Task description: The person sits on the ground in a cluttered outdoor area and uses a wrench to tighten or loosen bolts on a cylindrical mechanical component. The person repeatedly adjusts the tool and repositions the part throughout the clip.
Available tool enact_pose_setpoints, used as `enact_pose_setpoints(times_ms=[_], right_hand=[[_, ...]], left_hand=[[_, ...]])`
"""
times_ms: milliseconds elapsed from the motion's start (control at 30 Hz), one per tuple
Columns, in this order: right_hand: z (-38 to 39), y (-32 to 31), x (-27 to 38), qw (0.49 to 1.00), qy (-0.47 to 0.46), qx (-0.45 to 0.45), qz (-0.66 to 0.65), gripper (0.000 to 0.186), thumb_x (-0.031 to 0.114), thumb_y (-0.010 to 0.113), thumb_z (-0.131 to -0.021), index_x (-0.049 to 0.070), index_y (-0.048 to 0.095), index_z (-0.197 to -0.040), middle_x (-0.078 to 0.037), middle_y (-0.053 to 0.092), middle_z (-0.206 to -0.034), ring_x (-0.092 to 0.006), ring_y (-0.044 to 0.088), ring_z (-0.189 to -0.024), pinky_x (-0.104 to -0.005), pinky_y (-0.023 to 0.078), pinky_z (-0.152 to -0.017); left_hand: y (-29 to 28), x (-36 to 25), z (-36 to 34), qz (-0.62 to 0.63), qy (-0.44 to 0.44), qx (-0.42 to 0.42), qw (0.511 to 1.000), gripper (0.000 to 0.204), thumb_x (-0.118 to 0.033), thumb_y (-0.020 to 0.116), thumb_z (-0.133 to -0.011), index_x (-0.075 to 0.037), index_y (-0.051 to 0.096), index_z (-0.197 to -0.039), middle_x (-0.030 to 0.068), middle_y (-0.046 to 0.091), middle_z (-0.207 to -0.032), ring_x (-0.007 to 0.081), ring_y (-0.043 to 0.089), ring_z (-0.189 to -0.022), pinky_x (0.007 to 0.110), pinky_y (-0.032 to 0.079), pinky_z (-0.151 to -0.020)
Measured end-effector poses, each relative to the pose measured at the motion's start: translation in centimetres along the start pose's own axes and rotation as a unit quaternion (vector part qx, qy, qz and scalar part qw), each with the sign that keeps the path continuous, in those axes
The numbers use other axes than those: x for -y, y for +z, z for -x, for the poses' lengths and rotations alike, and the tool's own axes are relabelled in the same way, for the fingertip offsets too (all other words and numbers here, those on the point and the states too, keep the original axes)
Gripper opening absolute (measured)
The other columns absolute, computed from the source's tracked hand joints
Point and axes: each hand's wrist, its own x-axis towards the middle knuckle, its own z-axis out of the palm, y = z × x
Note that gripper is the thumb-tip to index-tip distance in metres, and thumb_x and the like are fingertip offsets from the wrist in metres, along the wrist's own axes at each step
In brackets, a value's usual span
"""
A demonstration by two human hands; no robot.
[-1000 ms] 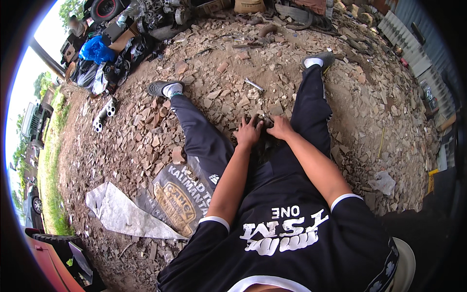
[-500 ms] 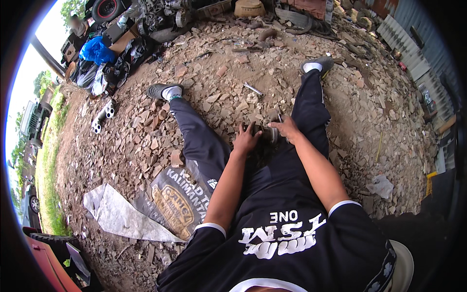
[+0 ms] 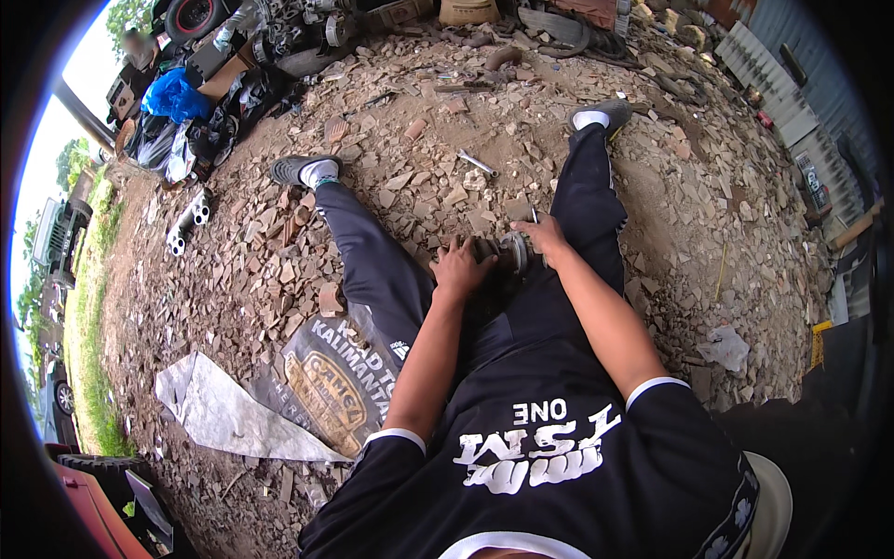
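A round, greasy metal machine part [image 3: 512,252] rests between my thighs, with a silvery ring-shaped section facing right. My left hand [image 3: 461,267] is closed over its dark left end, fingers bent across the top. At the right side of the part is my right hand [image 3: 543,238], its fingers closed round a thin, shiny metal tool [image 3: 535,215] whose tip sticks up. The tool's lower end is hidden, so its kind does not show. Beyond the part, a wrench [image 3: 478,162] lies on the rubble between my outstretched legs.
Broken tile pieces cover the ground. A printed sheet [image 3: 326,373] lies left of my hip beside a white sheet [image 3: 233,410]. A metal part with round holes [image 3: 189,222] is farther left. Bags [image 3: 177,96] and engine parts [image 3: 303,28] are piled at the back; a person sits there.
The machine part has turned a little, showing more of its ringed face. My left hand has shifted slightly left and lies flatter over it. My right hand still holds the thin tool.
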Motion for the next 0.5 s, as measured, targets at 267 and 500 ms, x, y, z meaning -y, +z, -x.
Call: enact_pose_setpoints(times_ms=[267,500], right_hand=[[-0.8,0.5,-0.3,1.000,0.005,-0.015,0.014,0.041,0.030,0.080,-0.078,-0.001,0.070,-0.103,-0.011,0.073,-0.092,-0.0205,0.067,-0.081,-0.0355,0.051,-0.074],[-0.2,0.6,0.5,1.000,0.005,0.005,0.009,0.042,0.031,0.080,-0.077,-0.001,0.070,-0.103,-0.012,0.073,-0.094,-0.0202,0.068,-0.084,-0.0359,0.052,-0.076]], left_hand=[[2.8,-1.2,-1.2,-0.122,0.148,-0.024,0.981,0.100,-0.049,0.080,-0.067,-0.011,0.039,-0.149,0.0152,0.039,-0.155,0.0363,0.031,-0.146,0.064,0.016,-0.118],[4.0,-1.0,-2.4,-0.186,0.138,-0.001,0.973,0.095,-0.043,0.083,-0.064,-0.010,0.044,-0.143,0.0104,0.049,-0.143,0.0324,0.042,-0.138,0.064,0.024,-0.115]])
